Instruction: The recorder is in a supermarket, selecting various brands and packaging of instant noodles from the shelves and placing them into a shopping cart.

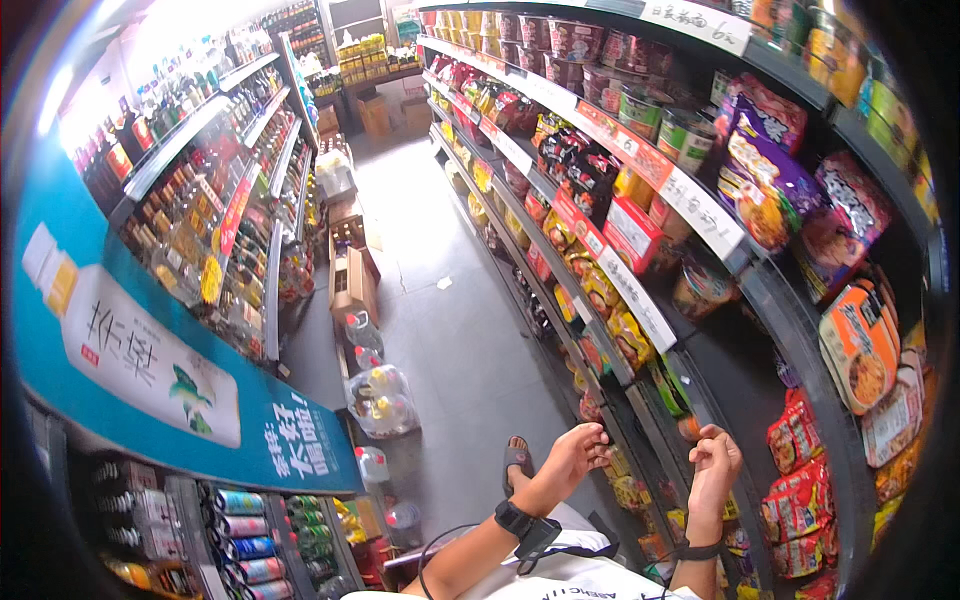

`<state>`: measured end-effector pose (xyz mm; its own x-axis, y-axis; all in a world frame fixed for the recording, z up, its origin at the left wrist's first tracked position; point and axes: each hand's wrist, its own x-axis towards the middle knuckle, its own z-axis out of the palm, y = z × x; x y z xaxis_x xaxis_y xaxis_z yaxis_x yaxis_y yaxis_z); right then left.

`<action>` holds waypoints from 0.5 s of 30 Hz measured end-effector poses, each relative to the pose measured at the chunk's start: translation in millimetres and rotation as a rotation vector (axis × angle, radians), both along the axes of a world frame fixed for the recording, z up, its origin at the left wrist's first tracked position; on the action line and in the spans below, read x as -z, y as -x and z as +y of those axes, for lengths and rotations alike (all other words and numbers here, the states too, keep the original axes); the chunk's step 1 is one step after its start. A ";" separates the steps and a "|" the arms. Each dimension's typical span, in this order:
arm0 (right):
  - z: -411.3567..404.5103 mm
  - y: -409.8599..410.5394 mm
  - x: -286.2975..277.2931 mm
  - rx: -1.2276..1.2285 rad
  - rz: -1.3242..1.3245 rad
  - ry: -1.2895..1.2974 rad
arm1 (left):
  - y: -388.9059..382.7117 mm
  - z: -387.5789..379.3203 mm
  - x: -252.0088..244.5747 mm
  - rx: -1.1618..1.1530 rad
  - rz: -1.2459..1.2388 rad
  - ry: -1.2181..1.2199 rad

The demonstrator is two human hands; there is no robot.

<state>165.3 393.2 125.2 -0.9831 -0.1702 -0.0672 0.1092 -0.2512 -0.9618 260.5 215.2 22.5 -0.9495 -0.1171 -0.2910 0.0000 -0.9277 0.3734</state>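
Observation:
My left hand (pixel 579 457), with loosely bent fingers, is raised over the aisle in front of the noodle shelves and holds nothing. To its right my right hand (pixel 714 461) is also raised, palm turned inward and fingers curled, with nothing visible in it. Behind the hands run the dark shelf edges. Green packets (pixel 667 386) lie on a shelf just above and between them. Red instant noodle packs (pixel 799 495) are stacked to the right of my right hand. Dark straps sit on both wrists, the left one carrying a black device (pixel 525 523).
Shelves of bottles (pixel 202 217) line the left side, behind a teal drink advertisement panel (pixel 277 427). Shrink-wrapped water jugs (pixel 382 401) and an open cardboard box (pixel 351 281) stand on the aisle floor. Cup noodles (pixel 637 109) and a purple noodle bag (pixel 765 176) fill upper right shelves.

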 end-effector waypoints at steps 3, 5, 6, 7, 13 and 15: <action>-48.0 23.4 3.4 0.022 0.003 0.058 | 22.0 -47.2 2.4 0.017 -0.021 -0.013; -80.9 42.9 5.6 0.021 -0.029 0.018 | 41.6 -81.6 2.1 0.032 -0.021 -0.004; -95.8 53.0 6.7 -0.001 -0.004 0.039 | 50.9 -98.4 2.2 0.041 -0.001 0.008; -112.0 63.1 7.4 0.001 -0.006 0.047 | 59.8 -116.1 1.7 0.044 -0.003 0.016; -200.9 117.3 -4.6 -0.092 -0.364 0.447 | 96.9 -231.9 2.4 -0.022 0.033 0.018; -230.6 129.2 1.9 -0.076 -0.305 0.411 | 97.6 -269.1 3.9 -0.033 0.020 0.001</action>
